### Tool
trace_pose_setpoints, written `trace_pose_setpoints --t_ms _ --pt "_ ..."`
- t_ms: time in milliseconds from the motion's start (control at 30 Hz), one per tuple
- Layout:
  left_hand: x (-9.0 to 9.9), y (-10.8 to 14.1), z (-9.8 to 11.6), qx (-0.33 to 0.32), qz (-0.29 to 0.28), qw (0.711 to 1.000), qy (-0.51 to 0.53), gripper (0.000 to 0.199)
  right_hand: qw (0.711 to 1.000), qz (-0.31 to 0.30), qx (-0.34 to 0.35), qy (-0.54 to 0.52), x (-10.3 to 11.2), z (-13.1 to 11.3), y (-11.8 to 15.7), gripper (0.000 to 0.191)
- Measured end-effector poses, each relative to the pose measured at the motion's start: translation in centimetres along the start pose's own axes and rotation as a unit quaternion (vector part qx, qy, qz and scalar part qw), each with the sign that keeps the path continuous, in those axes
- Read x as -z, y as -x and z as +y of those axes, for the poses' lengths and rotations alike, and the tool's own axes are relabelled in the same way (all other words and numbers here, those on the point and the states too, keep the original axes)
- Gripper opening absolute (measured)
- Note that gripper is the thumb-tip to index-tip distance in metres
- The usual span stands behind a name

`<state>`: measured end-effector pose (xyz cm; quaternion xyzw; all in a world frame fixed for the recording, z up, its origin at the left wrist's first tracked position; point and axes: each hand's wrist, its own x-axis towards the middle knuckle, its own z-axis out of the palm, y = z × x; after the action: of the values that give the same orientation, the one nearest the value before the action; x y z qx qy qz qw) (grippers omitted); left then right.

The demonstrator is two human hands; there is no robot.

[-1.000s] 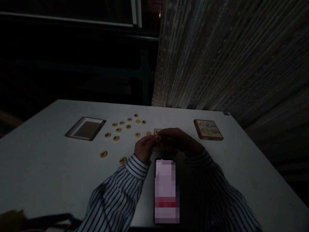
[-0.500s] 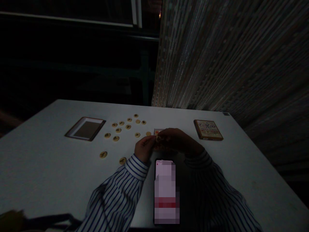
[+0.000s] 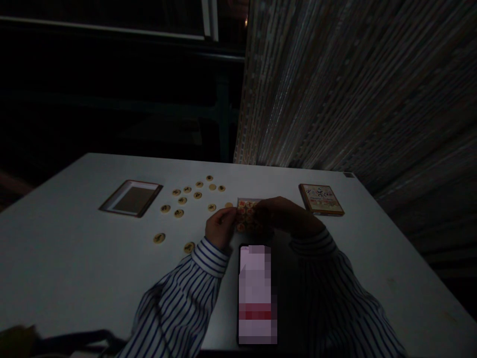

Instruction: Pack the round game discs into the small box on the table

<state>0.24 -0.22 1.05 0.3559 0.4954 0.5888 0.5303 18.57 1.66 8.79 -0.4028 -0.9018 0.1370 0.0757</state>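
Note:
A small box of round red-lettered pieces [image 3: 246, 215] lies on the white table, its pieces set in rows. My left hand [image 3: 221, 227] is at the box's left edge, thumb and fingers pressed together; whatever they pinch is too small to make out. Over the box's right part reaches my right hand [image 3: 283, 216], its fingers bent down in shadow and its fingertips hidden. Several loose round pieces with dark characters, one of them a disc [image 3: 179, 213], are scattered to the left of my hands. Two discs there show no character.
An open shallow box lid [image 3: 158, 193] lies at the left. To the right is a closed patterned box [image 3: 321, 200]. A lit phone [image 3: 255, 293] rests between my forearms. Behind the white table [image 3: 89, 248] hangs a string curtain [image 3: 298, 84].
My right hand has shifted right, away from my left hand, uncovering more of the box's pieces. The piece that was between my fingers no longer shows there.

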Motion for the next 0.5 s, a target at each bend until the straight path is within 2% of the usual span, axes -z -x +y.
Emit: trace_pose_setpoints --t_ms 167,333,500 --pt "0.3 -0.3 -0.8 -0.011 0.011 1.0 -0.013 0.03 0.996 -0.055 -0.064 0.037 0.3 -0.1 0.3 0.019" --pt "0.3 -0.3 -0.7 -0.011 0.002 1.0 -0.025 0.029 0.992 -0.091 -0.083 0.016 0.6 -0.8 0.3 0.022" --pt "0.4 -0.4 -0.5 -0.016 0.022 0.999 -0.045 0.026 0.992 -0.097 -0.08 0.02 0.5 -1.1 0.3 0.027"
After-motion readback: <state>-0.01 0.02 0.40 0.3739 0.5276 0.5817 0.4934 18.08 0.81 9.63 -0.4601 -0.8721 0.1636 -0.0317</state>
